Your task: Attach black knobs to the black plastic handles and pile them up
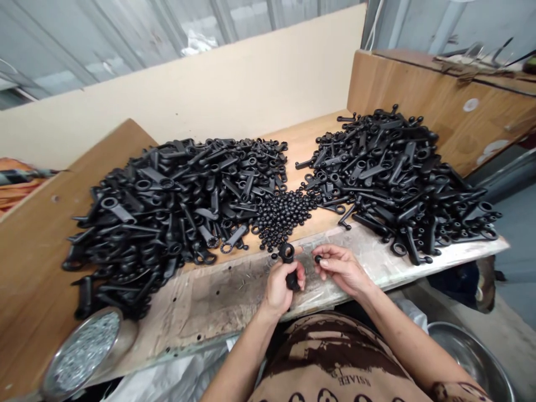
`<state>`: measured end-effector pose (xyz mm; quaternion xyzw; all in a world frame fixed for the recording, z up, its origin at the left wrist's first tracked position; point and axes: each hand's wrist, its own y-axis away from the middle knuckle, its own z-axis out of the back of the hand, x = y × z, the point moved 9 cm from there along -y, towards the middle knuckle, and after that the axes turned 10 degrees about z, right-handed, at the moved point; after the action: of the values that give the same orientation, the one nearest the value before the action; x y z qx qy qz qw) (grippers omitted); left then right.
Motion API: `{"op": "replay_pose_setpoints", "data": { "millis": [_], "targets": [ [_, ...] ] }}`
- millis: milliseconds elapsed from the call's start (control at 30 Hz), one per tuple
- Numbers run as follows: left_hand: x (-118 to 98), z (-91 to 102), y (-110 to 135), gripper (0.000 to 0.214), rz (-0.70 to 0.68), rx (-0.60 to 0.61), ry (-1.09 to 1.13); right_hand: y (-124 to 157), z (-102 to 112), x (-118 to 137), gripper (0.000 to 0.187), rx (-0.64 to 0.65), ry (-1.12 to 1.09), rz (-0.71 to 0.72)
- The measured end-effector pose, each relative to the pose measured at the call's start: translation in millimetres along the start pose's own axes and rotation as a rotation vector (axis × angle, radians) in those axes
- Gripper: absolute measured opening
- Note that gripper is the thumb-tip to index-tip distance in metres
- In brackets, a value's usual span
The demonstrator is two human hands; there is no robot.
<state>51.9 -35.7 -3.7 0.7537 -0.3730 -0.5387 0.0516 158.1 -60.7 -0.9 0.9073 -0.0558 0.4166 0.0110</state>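
Note:
My left hand is closed around a black plastic handle, held upright with its ring end at the top. My right hand pinches a small black ball between thumb and fingertips, a short way to the right of the handle's ring. Both hands hover over the front strip of the wooden workbench. Just behind them lies a small heap of black balls.
A large pile of black handles covers the left of the bench, and a second pile covers the right. A metal bowl of small silvery parts sits at front left. Another metal bowl stands low at right. Wooden side panels bound the bench.

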Motion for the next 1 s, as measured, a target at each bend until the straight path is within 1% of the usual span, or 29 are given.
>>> {"op": "replay_pose_setpoints", "data": {
  "millis": [67, 133, 200, 267, 367, 467, 533, 633, 700, 767, 867, 1000],
  "targets": [
    [2.7, 0.0, -1.9, 0.014, 0.008, -0.015, -0.009, -0.1, 3.6, 4.7, 0.019, -0.027, 0.104, 0.053],
    [6.1, 1.6, -3.7, 0.011, 0.008, -0.048, -0.053, -0.2, 3.9, 8.8, 0.019, -0.023, 0.201, 0.092],
    [7.0, 3.7, -4.9, 0.01, -0.015, -0.084, -0.091, 0.2, 2.4, 11.6, 0.019, -0.005, 0.284, 0.108],
    [3.9, 5.6, -5.5, 0.013, -0.051, -0.106, -0.08, 1.2, 1.8, 15.1, 0.02, -0.005, 0.378, 0.119],
    [-4.3, 9.2, -6.9, 0.023, -0.057, -0.126, 0.013, 3.7, -3.8, 23.4, 0.018, 0.027, 0.597, 0.175],
    [-17.3, 11.4, -8.6, 0.043, -0.065, -0.118, 0.116, 7.2, -19.8, 25.6, 0.018, 0.147, 0.78, 0.262],
    [-26.1, 11.8, -9.2, 0.05, -0.088, -0.111, 0.141, 9.3, -27.3, 22.9, 0.02, 0.189, 0.847, 0.313],
    [-35.3, 13.3, -8.7, 0.045, -0.129, -0.136, 0.118, 10.0, -32.0, 18.1, 0.022, 0.185, 0.926, 0.378],
    [-42.9, 13.1, -6.5, 0.036, -0.186, -0.146, 0.106, 9.7, -36.2, 14.6, 0.021, 0.213, 0.965, 0.411],
    [-50.7, 10.4, -4.3, 0.034, -0.234, -0.125, 0.1, 9.3, -39.7, 11.4, 0.019, 0.246, 0.979, 0.42],
    [-56.7, 4.6, -3.8, 0.038, -0.232, -0.067, 0.104, 9.1, -39.4, 7.3, 0.02, 0.239, 0.947, 0.388],
    [-57.1, -1.1, -4.8, 0.037, -0.201, -0.022, 0.154, 10.3, -33.5, 0.3, 0.019, 0.159, 0.852, 0.317]
  ]
}}
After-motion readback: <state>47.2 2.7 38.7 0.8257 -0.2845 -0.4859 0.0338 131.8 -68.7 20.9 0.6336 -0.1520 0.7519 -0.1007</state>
